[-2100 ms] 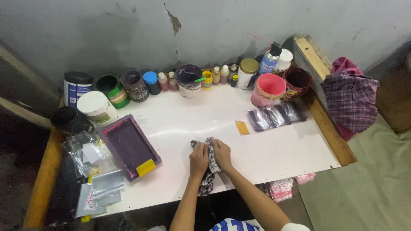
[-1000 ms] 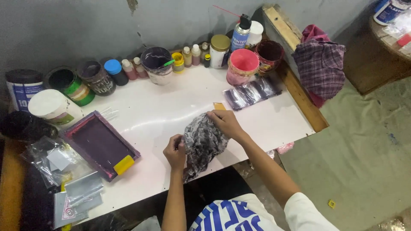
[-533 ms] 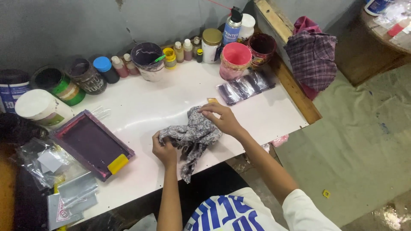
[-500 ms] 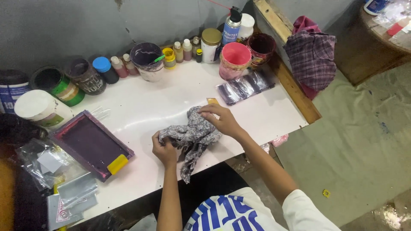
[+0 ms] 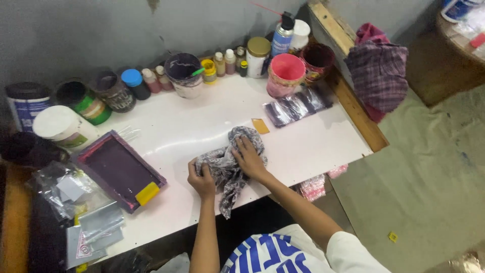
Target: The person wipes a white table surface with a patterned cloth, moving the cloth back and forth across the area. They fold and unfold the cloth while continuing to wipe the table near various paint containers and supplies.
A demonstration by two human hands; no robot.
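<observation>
A crumpled grey patterned rag lies on the white tabletop near its front edge, one end hanging over. My left hand grips the rag's left side. My right hand presses flat on its upper right part. A small orange card lies just beyond the rag. To the left sits a purple-stained framed screen with a yellow squeegee at its near corner.
Along the back wall stand several paint tubs, small bottles, a spray can and a pink bucket. Dark plastic sleeves lie at right. A plaid cloth drapes the wooden ledge. Plastic bags pile at left.
The rag went from a small bundle to spread wider between my hands, and it has shifted over the tabletop. My view has swung left and right meanwhile.
</observation>
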